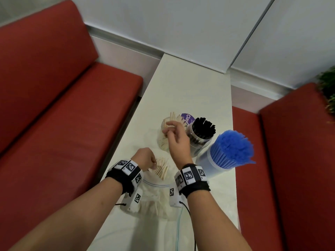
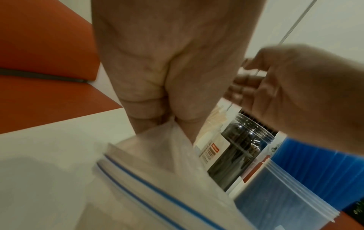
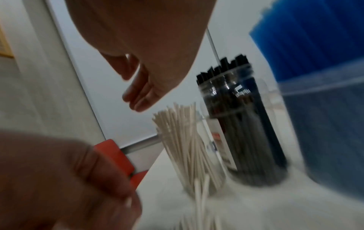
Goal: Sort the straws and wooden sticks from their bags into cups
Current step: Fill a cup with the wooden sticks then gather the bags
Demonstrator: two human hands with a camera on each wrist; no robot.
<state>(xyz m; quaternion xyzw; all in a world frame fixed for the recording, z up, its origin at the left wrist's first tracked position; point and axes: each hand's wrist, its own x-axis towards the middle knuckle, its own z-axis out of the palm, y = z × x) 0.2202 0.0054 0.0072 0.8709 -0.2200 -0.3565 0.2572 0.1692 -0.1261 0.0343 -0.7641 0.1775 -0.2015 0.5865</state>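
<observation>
- wooden sticks (image 1: 161, 169): pale matt wood
- zip bag (image 2: 157, 179): clear thin plastic, crinkly
- jar (image 3: 242, 132) w/ black straws: glossy clear plastic
- bench cushions (image 1: 54, 105): red, matt

A white bench (image 1: 181, 91) runs up the middle of the frame. Red padded seats (image 1: 63, 105) flank it left and right; green foliage (image 1: 328, 87) shows at the right edge.
</observation>
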